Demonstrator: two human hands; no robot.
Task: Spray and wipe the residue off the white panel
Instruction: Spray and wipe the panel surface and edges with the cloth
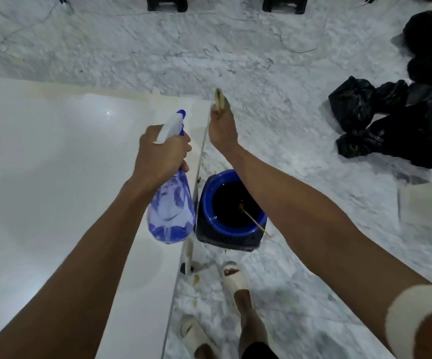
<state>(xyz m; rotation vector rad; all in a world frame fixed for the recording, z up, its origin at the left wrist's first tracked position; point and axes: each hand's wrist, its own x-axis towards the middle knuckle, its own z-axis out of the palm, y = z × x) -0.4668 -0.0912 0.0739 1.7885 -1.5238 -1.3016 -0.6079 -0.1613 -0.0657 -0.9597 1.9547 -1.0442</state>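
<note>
The white panel (pixel 54 164) lies flat across the left half of the view, glossy, with faint yellowish residue along its far edge and right side. My left hand (pixel 160 154) grips the neck of a clear blue spray bottle (pixel 171 211) with a white and blue nozzle, held over the panel's right edge and pointing away from me. My right hand (pixel 221 128) is just past that right edge near the far corner, closed on a small yellowish cloth or sponge (pixel 219 98) that sticks out above the fingers.
A blue-rimmed bucket (pixel 231 229) of dark liquid with a thin stick in it stands on the marble floor beside the panel. Black plastic bags (pixel 401 117) lie at the right, pale sheets (pixel 424 203) below them. My sandalled feet (pixel 235 277) are near the panel's edge.
</note>
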